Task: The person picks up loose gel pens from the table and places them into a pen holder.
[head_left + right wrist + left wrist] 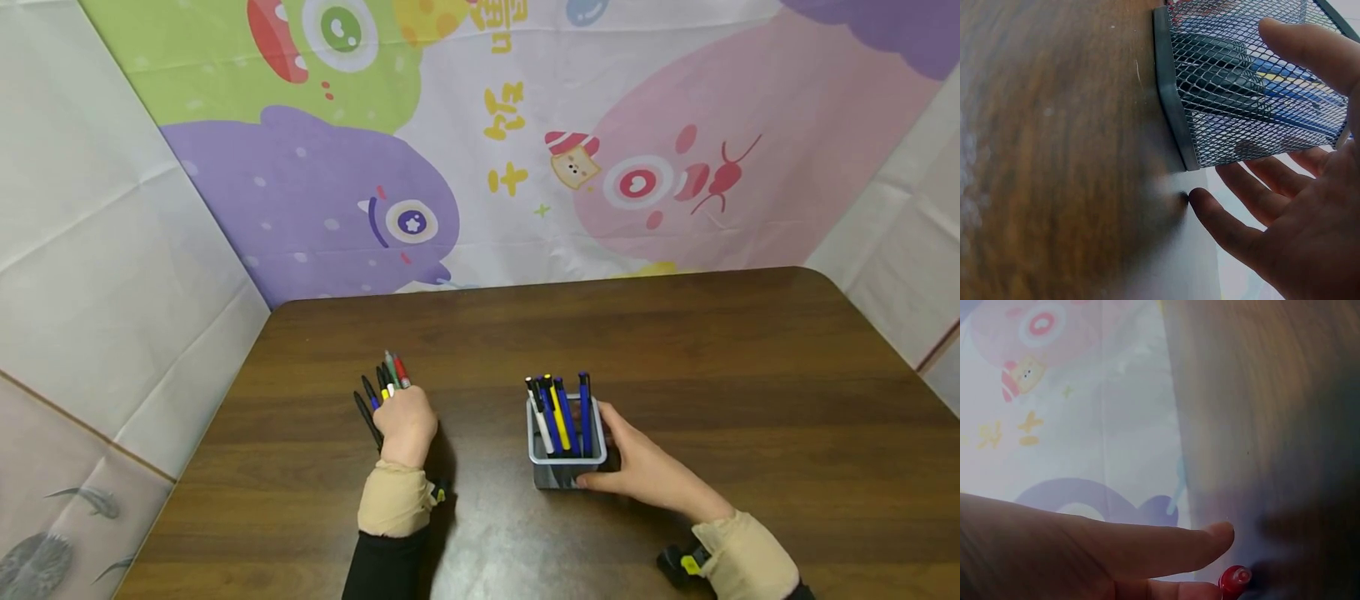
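Note:
My left hand [407, 421] grips a fanned bunch of pens at the left of the table, its palm hiding their lower parts. Among them show a red pen [401, 370], a yellow-banded one [384, 385] and a black one [366, 418]. In the left wrist view the red pen's end [1235, 581] pokes out below the extended thumb. A square wire-mesh pen holder [558, 477] stands upright near the middle. Around its right side my right hand [648, 468] holds it, thumb at the near face. Inside lean several pens, including a yellow one [559, 421] and a white one [542, 427].
The brown wooden table [480, 333] runs back to a cartoon-printed cloth [465, 208]. Pale cloth walls [135, 208] rise at both sides. Each wrist carries a beige wrap and a small black device [682, 565].

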`<state>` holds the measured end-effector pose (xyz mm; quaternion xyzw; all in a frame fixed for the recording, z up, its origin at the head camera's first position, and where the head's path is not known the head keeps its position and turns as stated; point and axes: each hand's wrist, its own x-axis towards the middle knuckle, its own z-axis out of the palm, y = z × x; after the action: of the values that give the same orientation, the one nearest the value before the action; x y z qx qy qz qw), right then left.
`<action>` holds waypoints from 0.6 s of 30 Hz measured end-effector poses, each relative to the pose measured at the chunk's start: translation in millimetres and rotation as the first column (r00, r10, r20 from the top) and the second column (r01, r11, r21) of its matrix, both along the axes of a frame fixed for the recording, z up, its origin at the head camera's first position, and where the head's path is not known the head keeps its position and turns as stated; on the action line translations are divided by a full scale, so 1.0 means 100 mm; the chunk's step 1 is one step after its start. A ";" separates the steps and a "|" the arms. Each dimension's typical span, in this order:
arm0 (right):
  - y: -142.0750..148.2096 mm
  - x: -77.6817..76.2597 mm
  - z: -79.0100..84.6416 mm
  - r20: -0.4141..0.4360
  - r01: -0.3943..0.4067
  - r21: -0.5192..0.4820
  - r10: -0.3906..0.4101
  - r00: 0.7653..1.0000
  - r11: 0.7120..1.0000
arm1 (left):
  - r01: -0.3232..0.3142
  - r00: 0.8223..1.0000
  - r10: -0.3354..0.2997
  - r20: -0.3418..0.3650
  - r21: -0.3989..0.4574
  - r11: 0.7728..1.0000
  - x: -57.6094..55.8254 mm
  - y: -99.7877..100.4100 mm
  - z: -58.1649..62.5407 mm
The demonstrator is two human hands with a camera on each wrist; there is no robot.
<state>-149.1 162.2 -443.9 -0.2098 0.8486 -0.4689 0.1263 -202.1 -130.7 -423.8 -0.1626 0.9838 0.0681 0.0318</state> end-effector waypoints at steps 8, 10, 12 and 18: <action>0.00 0.01 0.00 -0.001 0.000 -0.002 0.000 1.000 1.000 | 0.012 1.000 -0.011 -0.014 0.036 0.999 0.04 0.02 0.10; 0.00 0.01 0.01 -0.001 0.000 -0.004 0.000 1.000 1.000 | 0.019 1.000 -0.018 -0.016 0.034 0.999 0.05 0.03 0.10; 0.00 0.01 0.01 0.001 0.000 -0.005 0.000 1.000 1.000 | 0.024 1.000 -0.024 -0.016 0.030 0.999 0.05 0.04 0.10; 0.00 0.00 0.01 0.010 0.002 -0.007 -0.002 1.000 1.000 | 0.034 0.999 -0.033 -0.042 0.031 0.999 0.04 0.04 0.06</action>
<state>-148.6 161.9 -443.0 -0.2070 0.8466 -0.4730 0.1296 -197.7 -126.2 -417.7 -0.1440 0.9857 0.0864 0.0148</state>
